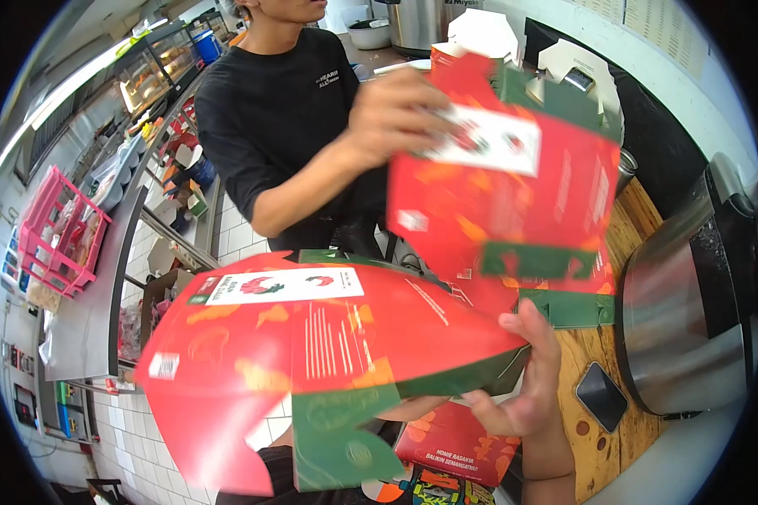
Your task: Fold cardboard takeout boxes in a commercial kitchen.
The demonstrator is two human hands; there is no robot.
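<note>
A flat red and green printed cardboard food box [341, 341], partly folded, spans the view before me. My right hand [524, 379] grips its right end, fingers at the upper edge and thumb below. Only a strip of my left hand [417, 409] shows beneath the box; the rest is hidden behind the cardboard. Another red box [455, 435] with white lettering lies low near my lap, under my right hand. Across from me, a co-worker's hand [398, 117] holds a second box blank [505, 189], blurred, above more red and green cardboard [568, 309].
A black smartphone [601, 396] lies on the wooden table [575, 454] beside a large steel cooker [682, 303]. Opened boxes [581, 69] stand at the back. On the left, a pink plastic basket [63, 233] sits on a steel counter [95, 328]. The co-worker [278, 113] stands opposite.
</note>
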